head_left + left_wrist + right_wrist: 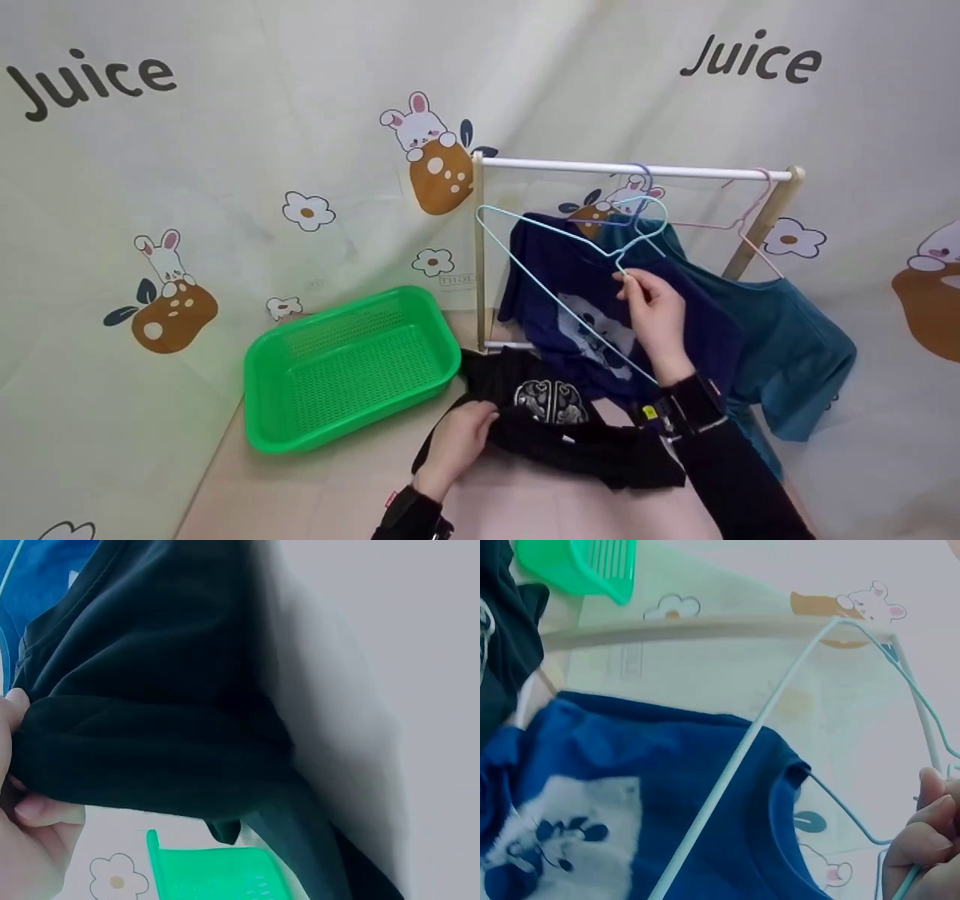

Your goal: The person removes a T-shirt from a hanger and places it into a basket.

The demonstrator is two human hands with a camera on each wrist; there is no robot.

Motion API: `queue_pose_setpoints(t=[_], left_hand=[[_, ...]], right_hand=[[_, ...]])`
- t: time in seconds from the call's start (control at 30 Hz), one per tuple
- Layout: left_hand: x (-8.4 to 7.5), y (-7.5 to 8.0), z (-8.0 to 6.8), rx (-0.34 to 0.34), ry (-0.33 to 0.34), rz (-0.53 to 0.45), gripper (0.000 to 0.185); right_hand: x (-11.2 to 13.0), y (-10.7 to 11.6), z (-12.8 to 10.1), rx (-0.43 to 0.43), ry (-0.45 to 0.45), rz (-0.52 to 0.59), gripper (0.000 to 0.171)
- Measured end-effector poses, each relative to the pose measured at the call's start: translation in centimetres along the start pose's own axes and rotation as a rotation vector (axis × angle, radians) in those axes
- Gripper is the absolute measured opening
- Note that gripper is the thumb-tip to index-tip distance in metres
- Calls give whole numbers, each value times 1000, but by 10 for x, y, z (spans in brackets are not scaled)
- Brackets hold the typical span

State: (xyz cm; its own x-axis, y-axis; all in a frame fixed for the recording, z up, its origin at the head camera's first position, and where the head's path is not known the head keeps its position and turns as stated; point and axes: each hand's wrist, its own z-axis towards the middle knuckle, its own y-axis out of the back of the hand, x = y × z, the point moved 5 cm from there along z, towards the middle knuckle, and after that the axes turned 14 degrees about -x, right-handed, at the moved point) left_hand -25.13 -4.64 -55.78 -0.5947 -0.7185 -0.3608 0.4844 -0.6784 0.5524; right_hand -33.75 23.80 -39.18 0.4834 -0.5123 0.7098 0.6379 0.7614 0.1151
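Observation:
My right hand [656, 319] pinches a light blue hanger [540, 281] just below its hook and holds it up in front of the rack. No garment is on this hanger. With my left hand [459, 442] I grip the edge of a black T-shirt [600, 454] with a silver-white print, which lies low in front of the rack. In the left wrist view, thumb and fingers pinch the folded black cloth [150, 750]. In the right wrist view, the hanger's bar [727, 780] crosses before a navy T-shirt [682, 757].
A rack with a white rail [555, 165] holds the navy T-shirt on a purple-blue hanger [645, 196] and a teal T-shirt [802, 352] on a pink hanger [757, 206]. At left sits a green perforated basket [352, 367] on the pale table [337, 495]. A printed curtain hangs behind.

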Motion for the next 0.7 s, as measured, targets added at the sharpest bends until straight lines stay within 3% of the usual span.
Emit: queue_pose_setpoints(t=[0.43, 0.7], left_hand=[[21, 10, -38, -11, 79, 1, 4], [37, 15, -47, -5, 130, 36, 3]], right_hand=[[7, 10, 39, 72, 113, -130, 15], [8, 5, 57, 128, 117, -200, 21]])
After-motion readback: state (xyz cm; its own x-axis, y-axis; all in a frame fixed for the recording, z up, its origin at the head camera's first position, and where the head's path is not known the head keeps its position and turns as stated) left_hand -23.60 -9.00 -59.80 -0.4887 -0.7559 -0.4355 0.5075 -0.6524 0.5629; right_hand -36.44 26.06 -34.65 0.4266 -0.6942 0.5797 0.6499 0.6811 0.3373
